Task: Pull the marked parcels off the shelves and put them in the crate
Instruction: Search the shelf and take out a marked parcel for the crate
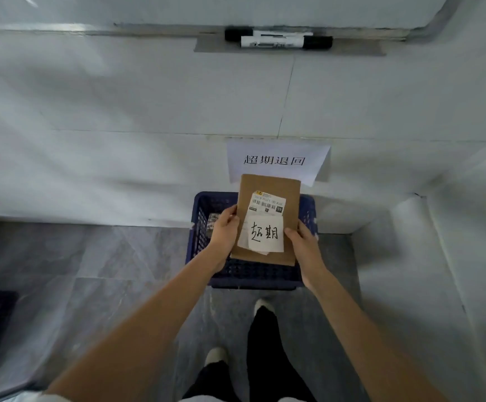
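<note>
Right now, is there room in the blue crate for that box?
Mostly yes. The crate shows one small parcel at its left wall; the box, held by the left hand and right hand, hides the rest.

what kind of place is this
Probably a parcel pickup or storage point: a printed wall sign reads "overdue return" above a blue crate, and both hands hold a cardboard parcel with a barcode label and a handwritten "overdue" note.

The parcel (267, 187) is matt brown cardboard with a white paper label (267, 202) and a handwritten paper note (265, 234). The crate (198, 227) is dark blue perforated plastic. The floor (91, 256) is smooth, slightly glossy grey tile.
</note>
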